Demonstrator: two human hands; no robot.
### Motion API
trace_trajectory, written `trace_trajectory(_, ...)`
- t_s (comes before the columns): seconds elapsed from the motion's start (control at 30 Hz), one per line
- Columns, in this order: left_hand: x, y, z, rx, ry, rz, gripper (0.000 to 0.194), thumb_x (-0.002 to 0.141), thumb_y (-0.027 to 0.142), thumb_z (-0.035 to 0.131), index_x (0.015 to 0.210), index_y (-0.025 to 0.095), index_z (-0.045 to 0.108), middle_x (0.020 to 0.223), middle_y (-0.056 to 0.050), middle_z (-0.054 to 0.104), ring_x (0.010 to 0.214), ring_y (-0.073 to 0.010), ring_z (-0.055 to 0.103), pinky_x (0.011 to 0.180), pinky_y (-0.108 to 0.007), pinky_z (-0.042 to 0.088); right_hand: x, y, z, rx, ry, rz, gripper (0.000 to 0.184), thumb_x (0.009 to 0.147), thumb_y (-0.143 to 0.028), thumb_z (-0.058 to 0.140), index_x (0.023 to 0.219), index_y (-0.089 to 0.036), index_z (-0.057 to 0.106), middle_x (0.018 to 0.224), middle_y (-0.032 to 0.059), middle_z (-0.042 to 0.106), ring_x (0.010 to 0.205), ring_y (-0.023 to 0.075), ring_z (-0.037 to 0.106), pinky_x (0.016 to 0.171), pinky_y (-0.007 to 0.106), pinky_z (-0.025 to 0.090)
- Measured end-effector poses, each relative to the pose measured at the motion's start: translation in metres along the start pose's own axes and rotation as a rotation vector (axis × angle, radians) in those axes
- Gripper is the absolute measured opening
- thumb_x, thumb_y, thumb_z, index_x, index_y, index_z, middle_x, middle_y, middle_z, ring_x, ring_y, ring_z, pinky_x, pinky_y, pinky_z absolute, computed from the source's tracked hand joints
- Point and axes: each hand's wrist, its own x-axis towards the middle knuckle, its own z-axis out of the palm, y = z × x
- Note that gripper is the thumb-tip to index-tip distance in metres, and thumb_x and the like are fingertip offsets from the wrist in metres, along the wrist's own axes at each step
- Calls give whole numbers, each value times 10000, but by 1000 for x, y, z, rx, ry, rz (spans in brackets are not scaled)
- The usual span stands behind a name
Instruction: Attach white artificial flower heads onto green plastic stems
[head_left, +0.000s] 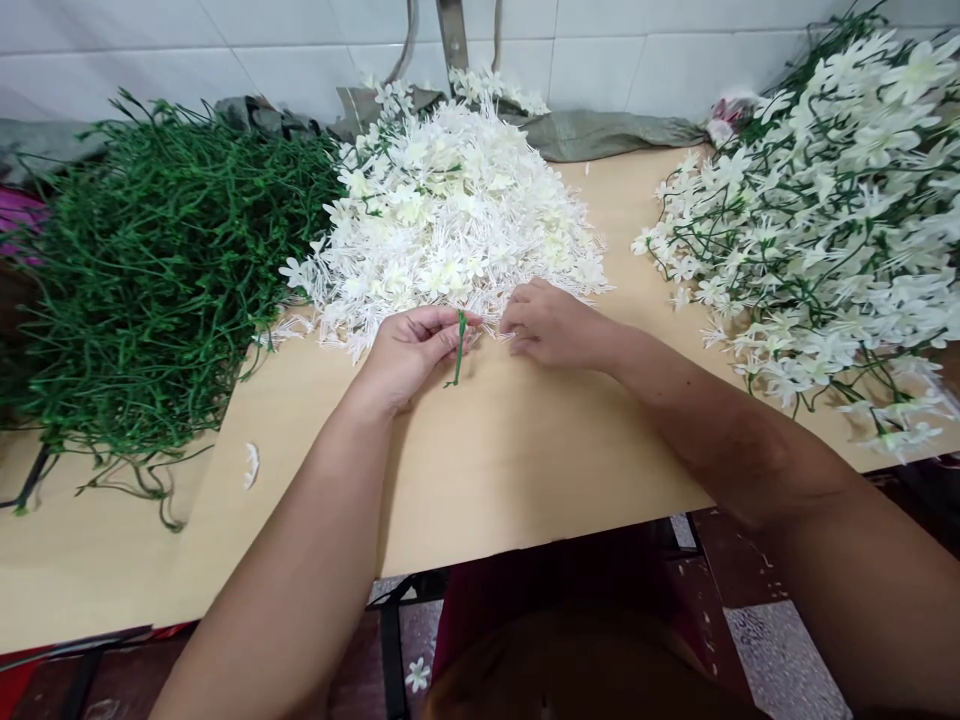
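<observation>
Left hand [409,352]: pinching one green stem [459,352]
Right hand [551,325]: curling narrow (can't tell its hold)
Flower pile [457,215]: one, filling upper centre

Head view down at tabletop [525,460], seemingly near

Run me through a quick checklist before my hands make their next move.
1. Stem held: ok, your left hand pinches a green stem.
2. Right hand holding a piece: cannot tell, its fingertips are partly hidden.
3. White flower pile near the hands: ok, just beyond them.
4. Stem pile apart from the stemmed flowers: ok, at opposite sides.
5. Table free of strays: not ok, a white scrap lies at left.
6. Nothing dropped: not ok, a loose flower lies below the table edge.
</observation>
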Motion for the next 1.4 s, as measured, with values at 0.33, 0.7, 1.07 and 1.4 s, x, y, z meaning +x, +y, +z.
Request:
trace_trajectory(0.33,-5,-1,10,151,-32,41,84,651,49,782,650,129,756,686,-65,701,612,-114,591,531,-177,455,4,0,2,388,286,117,106,844,-97,487,834,-166,566,871,40,577,791,149,501,760,286,409)
trace_trajectory(0.7,-8,-5,6,330,-168,99,74,651,131,787,621,150,722,557,-8,598,510,-84,474,468,-180,354,-6,11,-40,435,59,246,79,780,-97,648,739,-151,607,650,-35,548,635,86,489,661,260,394)
trace_trajectory(1.07,-10,-2,5,476,-109,155,211,774,309,720,638,148,699,673,-41,679,635,-131,576,630,-241,439,-7,-21,-32,-243,-135,202,150,870,-80,504,887,-98,652,925,120,654,838,203,573,695,308,355)
trace_trajectory(1.4,-6,-7,5,26,-122,126,361,703,529,765,705,180,671,642,-21,646,502,-87,492,463,-216,387,-1,-25,-14,-150,295,-242,213,937,-106,373,921,-171,576,942,65,526,924,190,488,808,333,389)
